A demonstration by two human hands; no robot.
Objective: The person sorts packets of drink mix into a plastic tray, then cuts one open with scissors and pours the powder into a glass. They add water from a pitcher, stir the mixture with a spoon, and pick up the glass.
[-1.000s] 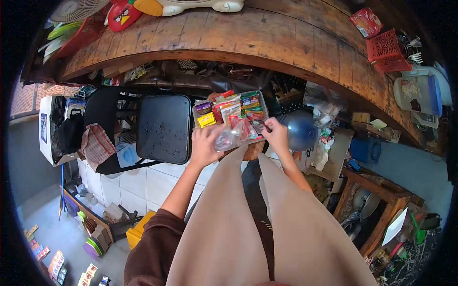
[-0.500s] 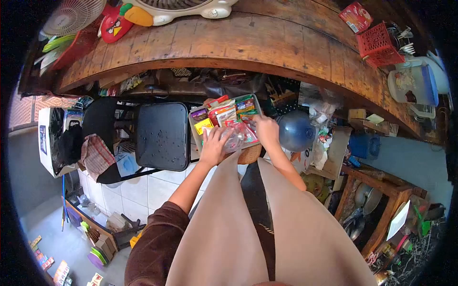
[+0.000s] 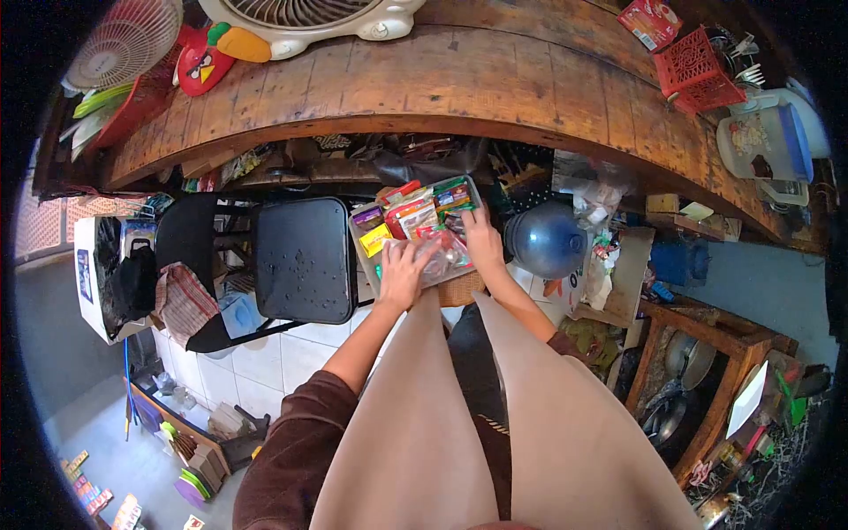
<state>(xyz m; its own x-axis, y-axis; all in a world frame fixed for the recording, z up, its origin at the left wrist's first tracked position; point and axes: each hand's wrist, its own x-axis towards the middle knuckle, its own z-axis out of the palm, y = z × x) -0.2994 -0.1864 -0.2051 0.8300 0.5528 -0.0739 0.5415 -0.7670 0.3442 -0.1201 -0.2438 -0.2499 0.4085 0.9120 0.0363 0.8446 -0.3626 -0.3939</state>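
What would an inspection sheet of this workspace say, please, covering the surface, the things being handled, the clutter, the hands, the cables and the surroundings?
Surface: wooden counter, worn and stained.
Job's things: tray of colourful packets, with clear plastic at its near side; the tray's support is unclear.
Clutter: red basket and fan on the counter.
Hands: left hand over the tray's near-left part, right hand at its right side; whether either grips anything is unclear.
Cables: nothing seen that is clearly a cable.
Surroundings: black chair seat with specks or drops left of the tray; round blue object to its right; pale tiles below.
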